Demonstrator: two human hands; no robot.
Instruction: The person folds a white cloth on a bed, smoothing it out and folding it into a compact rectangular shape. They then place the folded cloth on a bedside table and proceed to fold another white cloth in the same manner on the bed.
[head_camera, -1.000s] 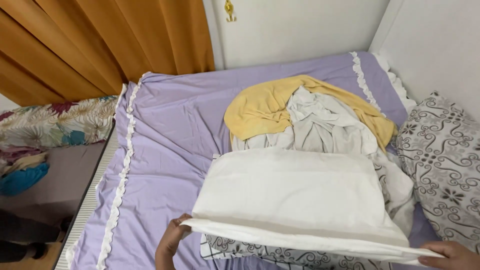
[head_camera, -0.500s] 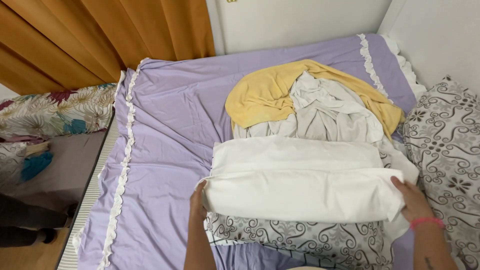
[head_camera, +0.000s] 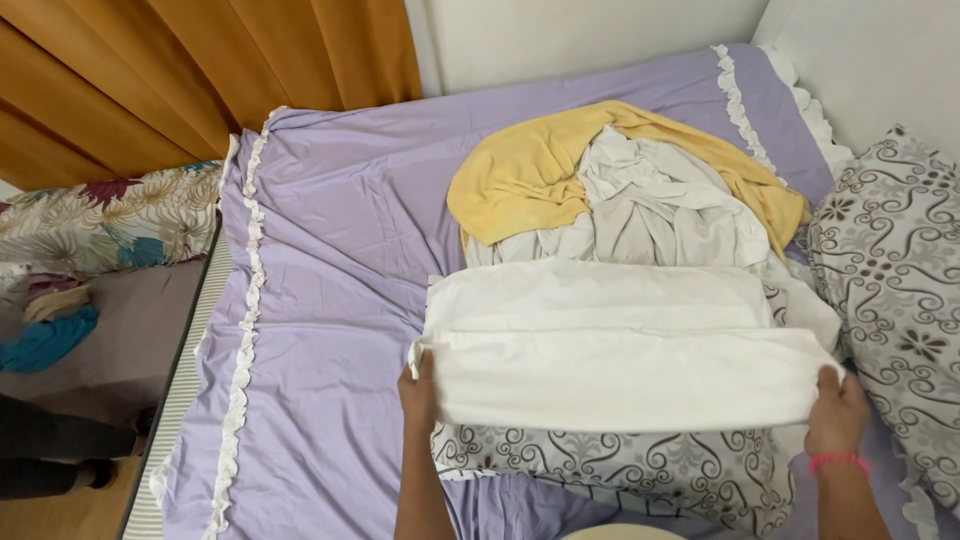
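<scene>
White folded cloth held taut over patterned pillow on bed. Left hand, right hand: fingers clamped on cloth ends. Risk: uneven pull, fold slips open, middle sags.

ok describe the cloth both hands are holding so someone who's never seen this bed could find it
On the lilac bed sheet, look in front of the heaped yellow blanket. The white folded cloth lies flat across a black-and-white swirl-patterned pillow, with the left hand and right hand gripping its ends. It alone is plain white and neatly folded.
</scene>
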